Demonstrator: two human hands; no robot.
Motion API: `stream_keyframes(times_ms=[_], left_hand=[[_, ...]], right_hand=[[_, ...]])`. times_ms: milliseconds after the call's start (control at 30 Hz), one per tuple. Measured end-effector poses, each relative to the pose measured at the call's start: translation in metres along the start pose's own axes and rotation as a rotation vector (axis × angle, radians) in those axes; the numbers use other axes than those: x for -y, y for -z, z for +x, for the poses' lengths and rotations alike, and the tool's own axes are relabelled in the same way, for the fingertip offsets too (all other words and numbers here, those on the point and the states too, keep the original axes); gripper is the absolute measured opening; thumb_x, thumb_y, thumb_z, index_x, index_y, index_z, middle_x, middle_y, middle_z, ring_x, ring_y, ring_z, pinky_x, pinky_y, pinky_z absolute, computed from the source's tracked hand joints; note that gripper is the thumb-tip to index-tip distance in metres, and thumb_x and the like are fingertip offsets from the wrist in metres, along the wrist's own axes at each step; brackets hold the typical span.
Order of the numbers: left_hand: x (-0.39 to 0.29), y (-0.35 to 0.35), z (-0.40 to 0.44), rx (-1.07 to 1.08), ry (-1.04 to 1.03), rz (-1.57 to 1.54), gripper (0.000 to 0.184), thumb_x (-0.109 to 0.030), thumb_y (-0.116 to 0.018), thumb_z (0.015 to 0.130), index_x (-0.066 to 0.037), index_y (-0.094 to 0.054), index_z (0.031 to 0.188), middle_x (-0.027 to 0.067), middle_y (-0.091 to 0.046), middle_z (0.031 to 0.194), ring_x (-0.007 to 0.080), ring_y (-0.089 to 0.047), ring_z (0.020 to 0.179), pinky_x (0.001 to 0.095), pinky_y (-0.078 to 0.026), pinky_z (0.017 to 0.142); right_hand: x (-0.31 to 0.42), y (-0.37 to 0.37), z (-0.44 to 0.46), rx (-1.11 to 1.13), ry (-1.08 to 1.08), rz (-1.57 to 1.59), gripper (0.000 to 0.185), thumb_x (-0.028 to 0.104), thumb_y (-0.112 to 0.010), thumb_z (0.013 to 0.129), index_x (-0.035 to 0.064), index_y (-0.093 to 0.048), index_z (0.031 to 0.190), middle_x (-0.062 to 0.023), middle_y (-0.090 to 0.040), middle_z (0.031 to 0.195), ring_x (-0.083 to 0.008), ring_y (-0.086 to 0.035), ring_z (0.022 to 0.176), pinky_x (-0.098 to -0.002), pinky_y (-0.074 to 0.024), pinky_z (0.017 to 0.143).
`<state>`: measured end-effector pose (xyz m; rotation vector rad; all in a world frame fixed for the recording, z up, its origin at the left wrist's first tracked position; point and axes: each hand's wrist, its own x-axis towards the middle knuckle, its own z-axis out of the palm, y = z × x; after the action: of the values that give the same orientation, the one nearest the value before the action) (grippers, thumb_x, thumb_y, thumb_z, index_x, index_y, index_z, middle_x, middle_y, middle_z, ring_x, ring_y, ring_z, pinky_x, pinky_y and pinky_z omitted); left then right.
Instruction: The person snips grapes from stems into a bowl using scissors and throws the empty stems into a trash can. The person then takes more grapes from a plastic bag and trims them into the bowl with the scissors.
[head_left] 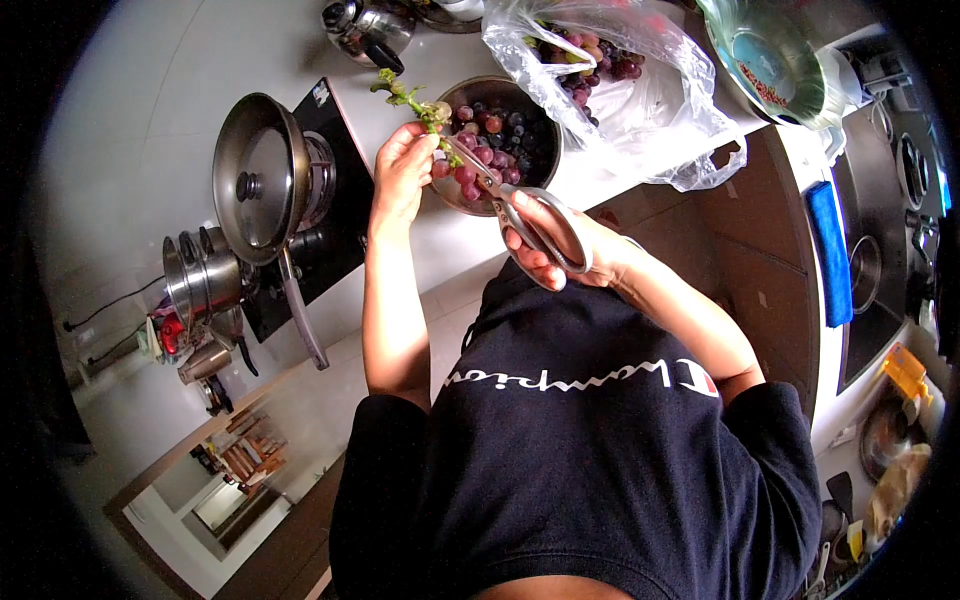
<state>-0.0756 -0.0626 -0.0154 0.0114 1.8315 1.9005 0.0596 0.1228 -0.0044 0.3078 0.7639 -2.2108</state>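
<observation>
Pinched in my left hand is a green grape stem with several grapes hanging from its lower end. My right hand grips a pair of metal scissors by the handles. The scissor blades point up and left to the stem, close beside my left fingertips; whether they touch it I cannot tell. Beneath both hands is a round metal bowl holding loose dark and reddish grapes. A clear plastic bag with more grape bunches lies open right of the bowl.
To the left, a lidded frying pan sits on the black stove, its handle jutting toward me. A metal kettle stands behind the bowl. At far right are a greenish basin, a blue cloth and a sink.
</observation>
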Motion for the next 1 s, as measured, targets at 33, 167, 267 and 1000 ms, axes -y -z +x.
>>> stream_keyframes(times_ms=[33,167,267,1000], left_hand=[[-0.002,-0.001,0.000,0.027,0.013,0.018,0.010,-0.009,-0.054,0.082,-0.005,-0.055,0.091,-0.0083,-0.045,0.065,-0.0031,-0.029,0.045,0.0134,-0.022,0.039],[0.000,0.000,0.001,0.052,0.033,0.069,0.012,-0.011,-0.051,0.084,-0.005,-0.053,0.095,-0.0078,-0.045,0.068,-0.0023,-0.029,0.045,0.0124,-0.021,0.039],[0.000,0.001,0.002,0.023,0.033,0.091,0.016,-0.010,-0.051,0.084,-0.004,-0.053,0.098,-0.0068,-0.049,0.071,-0.0024,-0.030,0.046,0.0124,-0.022,0.039],[-0.006,0.009,0.008,0.218,0.045,0.005,0.035,-0.013,-0.059,0.077,-0.001,-0.050,0.109,-0.0068,-0.044,0.067,-0.0010,-0.030,0.047,0.0127,-0.024,0.041]], right_hand=[[0.002,-0.001,0.000,0.001,-0.012,0.016,0.045,0.049,-0.038,0.087,0.0069,-0.045,0.073,0.0019,-0.036,0.047,-0.0069,-0.035,0.033,-0.0186,-0.0306,0.029],[0.001,0.005,0.002,0.035,0.011,0.051,0.045,0.048,-0.037,0.087,0.0070,-0.044,0.072,0.0018,-0.036,0.047,-0.0070,-0.036,0.035,-0.0193,-0.0319,0.031],[0.001,0.010,0.000,0.001,0.050,-0.015,0.049,0.054,-0.047,0.081,0.0050,-0.047,0.075,0.0009,-0.041,0.050,-0.0072,-0.040,0.035,-0.0191,-0.0334,0.032],[0.017,0.004,-0.001,0.013,0.082,-0.206,0.043,0.043,-0.034,0.090,0.0047,-0.045,0.073,0.0014,-0.039,0.046,-0.0058,-0.038,0.036,-0.0180,-0.0338,0.031]])
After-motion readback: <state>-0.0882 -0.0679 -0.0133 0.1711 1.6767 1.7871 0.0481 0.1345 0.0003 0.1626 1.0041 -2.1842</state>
